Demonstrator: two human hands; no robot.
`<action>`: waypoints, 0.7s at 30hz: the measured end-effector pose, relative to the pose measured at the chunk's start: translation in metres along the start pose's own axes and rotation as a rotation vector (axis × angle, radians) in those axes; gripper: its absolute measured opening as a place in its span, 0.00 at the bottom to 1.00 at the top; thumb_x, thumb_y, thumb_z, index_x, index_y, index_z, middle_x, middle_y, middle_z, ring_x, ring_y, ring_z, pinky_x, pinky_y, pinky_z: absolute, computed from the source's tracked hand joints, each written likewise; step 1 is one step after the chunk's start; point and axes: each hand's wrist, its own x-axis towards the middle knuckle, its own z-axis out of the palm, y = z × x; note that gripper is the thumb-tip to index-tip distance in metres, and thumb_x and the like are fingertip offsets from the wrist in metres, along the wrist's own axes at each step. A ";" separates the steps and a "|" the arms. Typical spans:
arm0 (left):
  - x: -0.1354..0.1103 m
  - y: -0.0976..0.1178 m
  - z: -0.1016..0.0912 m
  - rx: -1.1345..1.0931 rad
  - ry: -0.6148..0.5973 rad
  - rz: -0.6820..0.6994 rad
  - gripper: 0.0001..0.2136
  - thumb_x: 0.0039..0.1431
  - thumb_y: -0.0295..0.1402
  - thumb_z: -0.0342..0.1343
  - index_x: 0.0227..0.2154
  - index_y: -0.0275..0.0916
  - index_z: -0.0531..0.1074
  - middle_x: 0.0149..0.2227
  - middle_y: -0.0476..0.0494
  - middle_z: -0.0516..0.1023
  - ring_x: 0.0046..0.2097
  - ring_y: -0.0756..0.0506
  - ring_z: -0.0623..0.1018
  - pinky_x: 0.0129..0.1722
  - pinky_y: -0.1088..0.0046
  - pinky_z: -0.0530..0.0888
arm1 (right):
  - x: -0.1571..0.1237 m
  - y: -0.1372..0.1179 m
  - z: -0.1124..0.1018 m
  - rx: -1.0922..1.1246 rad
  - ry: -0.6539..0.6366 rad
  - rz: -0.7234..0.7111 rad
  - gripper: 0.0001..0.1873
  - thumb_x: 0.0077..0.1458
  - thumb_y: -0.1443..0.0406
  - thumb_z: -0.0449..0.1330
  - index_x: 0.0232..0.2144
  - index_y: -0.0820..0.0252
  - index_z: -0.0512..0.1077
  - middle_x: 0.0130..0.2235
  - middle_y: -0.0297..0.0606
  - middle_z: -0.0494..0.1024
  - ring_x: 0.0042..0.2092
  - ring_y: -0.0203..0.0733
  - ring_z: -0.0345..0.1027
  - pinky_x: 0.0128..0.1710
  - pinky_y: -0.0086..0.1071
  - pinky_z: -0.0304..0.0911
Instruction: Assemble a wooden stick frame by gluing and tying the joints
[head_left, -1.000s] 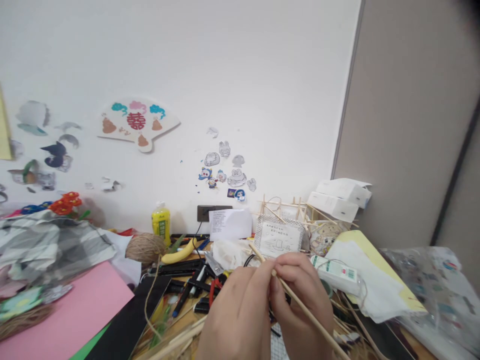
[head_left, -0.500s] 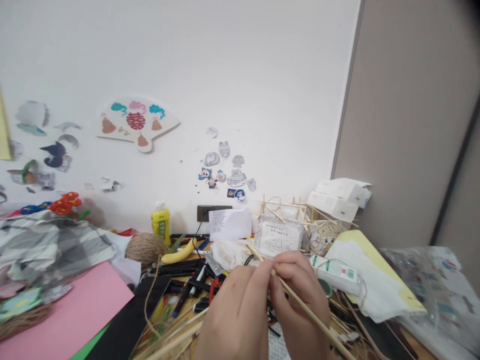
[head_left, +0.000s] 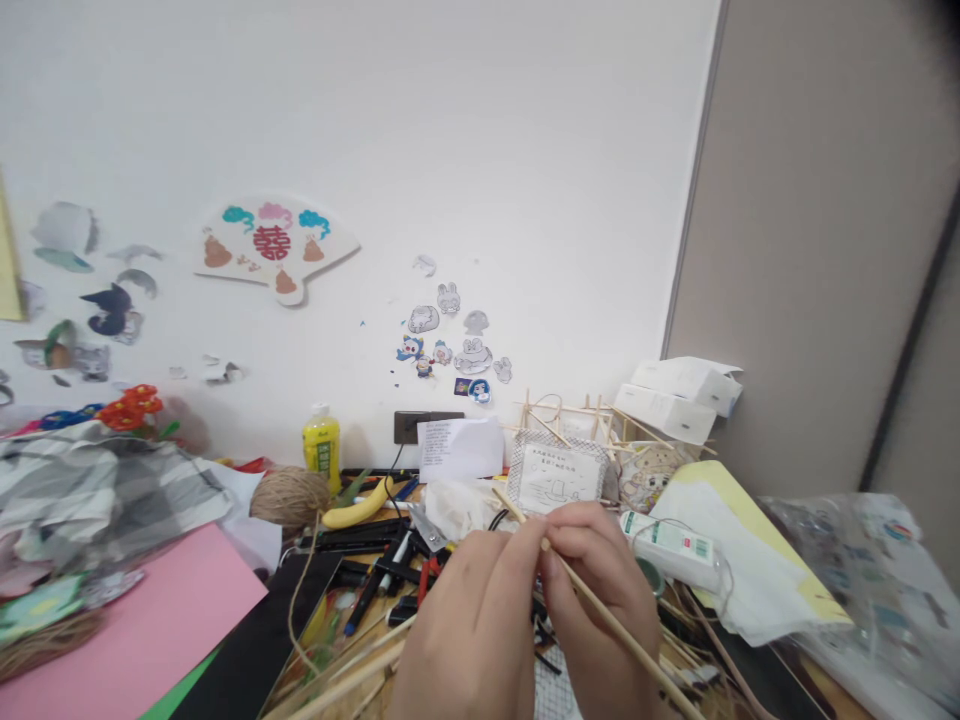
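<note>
My left hand [head_left: 472, 620] and my right hand [head_left: 600, 590] are together at the lower middle, their fingertips meeting. Between the right thumb and fingers runs a thin wooden stick [head_left: 622, 635], slanting down to the lower right. Another stick end [head_left: 508, 503] sticks out beyond the fingertips to the upper left, and my left fingers are closed around that side. At the lower left a longer pale stick [head_left: 352, 680] reaches to my left hand; whether it is held there I cannot tell. How the sticks meet is hidden by the fingers.
Behind the hands lie pens [head_left: 375, 590], a banana [head_left: 360, 505], a ball of twine [head_left: 289, 497] and a yellow bottle [head_left: 321, 445]. A stick frame [head_left: 559, 415] leans near the wall. Pink paper [head_left: 150, 630] is at left, a white-and-green box [head_left: 671, 548] at right.
Almost nothing differs. The stick in my right hand has shifted very slightly at its lower end; both hands keep their grip.
</note>
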 end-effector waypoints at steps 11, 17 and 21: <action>0.002 0.000 0.000 -0.019 0.008 -0.022 0.18 0.58 0.23 0.45 0.51 0.37 0.60 0.35 0.44 0.75 0.36 0.49 0.76 0.36 0.76 0.74 | 0.001 0.001 -0.001 0.000 -0.025 0.004 0.10 0.52 0.75 0.54 0.28 0.58 0.71 0.29 0.34 0.72 0.30 0.34 0.68 0.28 0.26 0.66; 0.001 0.000 0.000 -0.008 0.007 -0.034 0.18 0.58 0.22 0.44 0.51 0.37 0.60 0.35 0.44 0.75 0.37 0.49 0.76 0.36 0.76 0.73 | 0.000 0.002 0.000 0.015 -0.031 0.004 0.10 0.53 0.75 0.54 0.29 0.58 0.71 0.29 0.34 0.72 0.31 0.35 0.68 0.29 0.27 0.66; 0.001 -0.001 0.001 0.002 0.009 -0.028 0.18 0.58 0.22 0.44 0.52 0.37 0.60 0.35 0.43 0.74 0.38 0.48 0.76 0.36 0.75 0.73 | -0.001 0.002 0.000 0.049 -0.040 0.012 0.10 0.53 0.75 0.53 0.30 0.58 0.71 0.31 0.35 0.71 0.32 0.35 0.67 0.31 0.26 0.65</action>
